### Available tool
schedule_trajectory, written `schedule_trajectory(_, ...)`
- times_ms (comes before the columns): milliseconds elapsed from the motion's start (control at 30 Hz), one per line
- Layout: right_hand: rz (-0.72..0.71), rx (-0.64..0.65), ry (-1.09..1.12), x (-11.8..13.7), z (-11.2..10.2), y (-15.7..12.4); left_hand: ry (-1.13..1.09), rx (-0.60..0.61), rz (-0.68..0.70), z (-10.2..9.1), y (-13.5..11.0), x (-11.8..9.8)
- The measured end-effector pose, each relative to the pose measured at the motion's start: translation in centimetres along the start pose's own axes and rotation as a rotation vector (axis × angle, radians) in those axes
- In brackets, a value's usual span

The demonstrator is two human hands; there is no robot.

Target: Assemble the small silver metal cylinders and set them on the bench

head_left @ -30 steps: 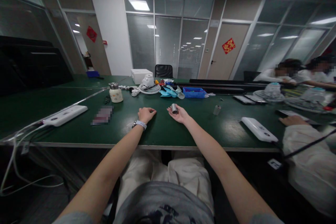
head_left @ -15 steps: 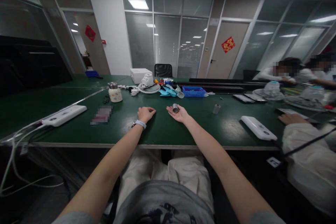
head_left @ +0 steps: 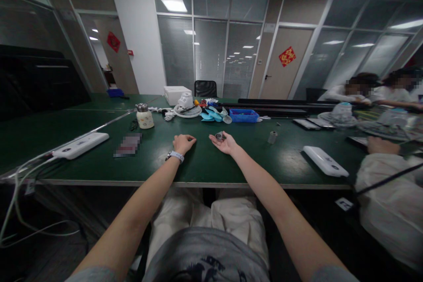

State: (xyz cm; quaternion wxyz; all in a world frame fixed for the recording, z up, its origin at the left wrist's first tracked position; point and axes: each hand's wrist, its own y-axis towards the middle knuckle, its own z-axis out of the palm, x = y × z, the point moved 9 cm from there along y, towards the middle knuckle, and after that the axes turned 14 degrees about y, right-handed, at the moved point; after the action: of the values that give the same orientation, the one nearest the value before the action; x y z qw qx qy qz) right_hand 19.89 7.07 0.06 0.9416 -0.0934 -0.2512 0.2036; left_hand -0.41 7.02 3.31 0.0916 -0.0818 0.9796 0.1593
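Note:
My right hand [head_left: 225, 144] lies palm up above the green table, holding a small silver metal cylinder [head_left: 219, 135] between the raised thumb and the fingers. The cylinder is tilted, with a dark round end showing. To the left, my left hand [head_left: 184, 143] rests at the table with thumb and fingertips pressed together; whether anything is between them is too small to make out. A watch [head_left: 176, 155] is on the left wrist. Another small metal cylinder [head_left: 272, 137] stands upright on the table, right of my right hand.
Behind my hands are a blue bin [head_left: 243, 116], light-blue fan blades [head_left: 211, 115], a white fan part [head_left: 187, 111] and a white box [head_left: 175, 95]. A cream flask [head_left: 145, 119] and white power strip [head_left: 84, 145] stand left. A white device [head_left: 325, 161] and a co-worker's arm [head_left: 383, 172] are right.
The metal cylinder in my right hand has tipped over to a different angle. My left hand stays in place. The co-worker's hand at the right has shifted.

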Motion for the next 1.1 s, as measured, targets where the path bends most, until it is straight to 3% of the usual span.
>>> schedule_trajectory(1100,-0.063,-0.039,-0.119,0.24,0.51,-0.67,-0.028,-0.001,-0.011,-0.14,0.09,0.10)
